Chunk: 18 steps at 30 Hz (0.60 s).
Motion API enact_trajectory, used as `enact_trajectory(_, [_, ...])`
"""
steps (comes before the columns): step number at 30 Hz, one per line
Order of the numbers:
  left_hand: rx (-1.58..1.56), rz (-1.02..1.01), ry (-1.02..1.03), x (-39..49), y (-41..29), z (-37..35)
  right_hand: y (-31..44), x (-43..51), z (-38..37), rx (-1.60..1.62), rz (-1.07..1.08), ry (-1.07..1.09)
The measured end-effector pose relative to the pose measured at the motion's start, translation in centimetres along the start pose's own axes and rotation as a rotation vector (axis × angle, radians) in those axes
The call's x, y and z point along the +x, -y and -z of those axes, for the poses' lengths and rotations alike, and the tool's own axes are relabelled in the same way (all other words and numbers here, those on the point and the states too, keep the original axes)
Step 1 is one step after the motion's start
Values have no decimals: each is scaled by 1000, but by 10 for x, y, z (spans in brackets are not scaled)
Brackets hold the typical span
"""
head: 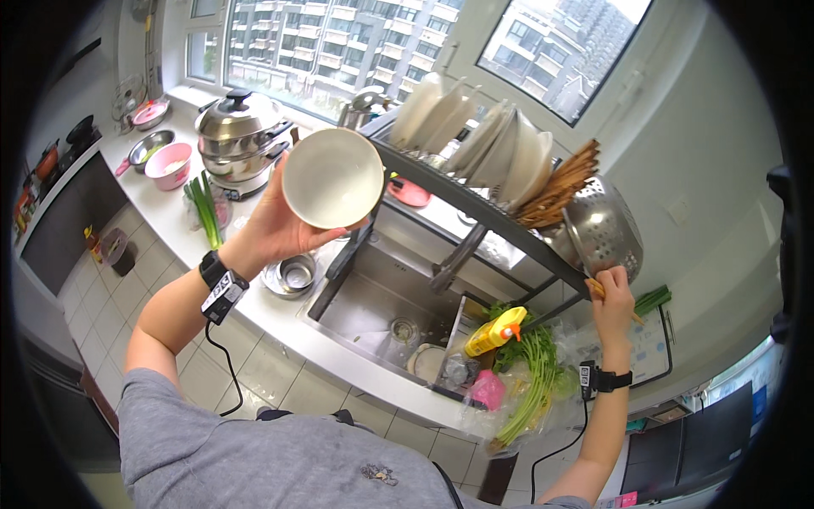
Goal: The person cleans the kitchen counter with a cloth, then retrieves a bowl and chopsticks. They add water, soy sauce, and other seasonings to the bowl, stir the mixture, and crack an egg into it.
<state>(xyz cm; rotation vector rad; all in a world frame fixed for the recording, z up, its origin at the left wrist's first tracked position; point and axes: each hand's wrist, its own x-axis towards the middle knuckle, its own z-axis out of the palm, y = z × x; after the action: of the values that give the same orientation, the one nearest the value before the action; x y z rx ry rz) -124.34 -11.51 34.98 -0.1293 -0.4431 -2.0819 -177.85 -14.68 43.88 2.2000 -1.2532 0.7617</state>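
Note:
My left hand [280, 223] holds a white ceramic bowl [332, 179] from below and beside, its inside facing the camera. On the right, my right hand [613, 296] is closed around one or more wooden chopsticks [638, 318], next to the end of the black dish rack [470, 197]. A perforated stainless steel colander [604, 226] stands at that end, just above the hand. Beside it on the rack lies a bundle of wooden chopsticks [563, 184]. White plates and bowls [493, 143] stand on edge along the rack.
Under the rack is a steel sink [375, 318] with a faucet [458, 257]. A yellow detergent bottle [495, 332] and celery [531, 388] lie at its right. To the left on the counter are a steel steamer pot [235, 137], a pink bowl [169, 167], scallions [205, 207] and metal bowls [296, 273].

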Motion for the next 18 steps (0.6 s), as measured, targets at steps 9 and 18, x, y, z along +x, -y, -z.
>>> enact_trajectory(9, [32,-27,-164,-83,-30,67,27,7,10,-81,-109,81])
enact_trajectory(18, [-58,-65,-299,-192,-79,91,64,1,2,-203,-203,-138])
